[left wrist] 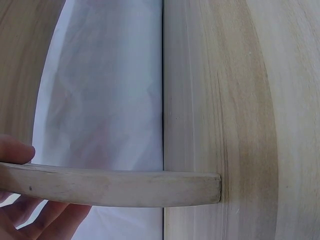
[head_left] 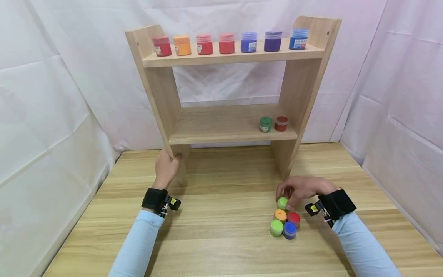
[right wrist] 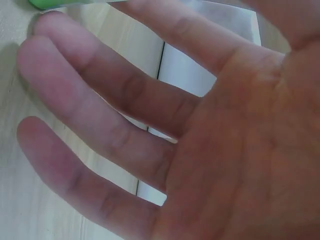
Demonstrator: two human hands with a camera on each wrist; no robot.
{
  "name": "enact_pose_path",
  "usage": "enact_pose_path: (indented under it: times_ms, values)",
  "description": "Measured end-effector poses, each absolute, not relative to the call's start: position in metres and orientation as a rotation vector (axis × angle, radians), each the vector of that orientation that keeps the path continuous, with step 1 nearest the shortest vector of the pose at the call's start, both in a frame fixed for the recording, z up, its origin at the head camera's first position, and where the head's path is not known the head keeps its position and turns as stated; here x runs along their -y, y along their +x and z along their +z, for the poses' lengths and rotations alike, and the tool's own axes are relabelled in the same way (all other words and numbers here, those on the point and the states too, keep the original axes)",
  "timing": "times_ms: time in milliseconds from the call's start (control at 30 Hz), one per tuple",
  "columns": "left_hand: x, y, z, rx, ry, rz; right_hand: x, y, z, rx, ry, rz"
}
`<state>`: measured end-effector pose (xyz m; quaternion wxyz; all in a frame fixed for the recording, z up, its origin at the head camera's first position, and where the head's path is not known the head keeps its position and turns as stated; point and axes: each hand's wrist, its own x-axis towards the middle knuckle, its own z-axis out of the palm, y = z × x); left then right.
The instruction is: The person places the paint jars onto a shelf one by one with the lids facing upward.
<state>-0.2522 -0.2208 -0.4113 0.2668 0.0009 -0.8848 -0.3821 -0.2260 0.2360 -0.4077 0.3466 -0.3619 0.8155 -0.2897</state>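
My left hand grips the lower left side panel of a wooden shelf. In the left wrist view the thumb lies on one side of the panel edge and the fingers on the other. On the table at the right, my right hand pinches a light green paint jar between thumb and fingers. Just in front of that jar cluster an orange-lidded jar, a red jar, another light green jar and a blue jar. The right wrist view shows only the held jar's green edge.
Along the top board stand several jars, from a dark red jar to a blue jar. The lower board carries a green jar and a brownish-red jar at its right end. White cloth hangs around the wooden table.
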Motion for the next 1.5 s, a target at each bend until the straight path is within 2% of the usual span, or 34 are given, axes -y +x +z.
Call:
enact_pose_path:
  times_ms: [267,1500]
  values:
    - [0.220,-0.254,-0.409,2.390,-0.001,-1.030,-0.231,-0.226,-0.410,-2.274,-0.862,-0.695]
    - [0.222,-0.253,-0.412,2.385,-0.009,-1.054,-0.216,-0.231,-0.424,-2.459,-0.915,-0.749]
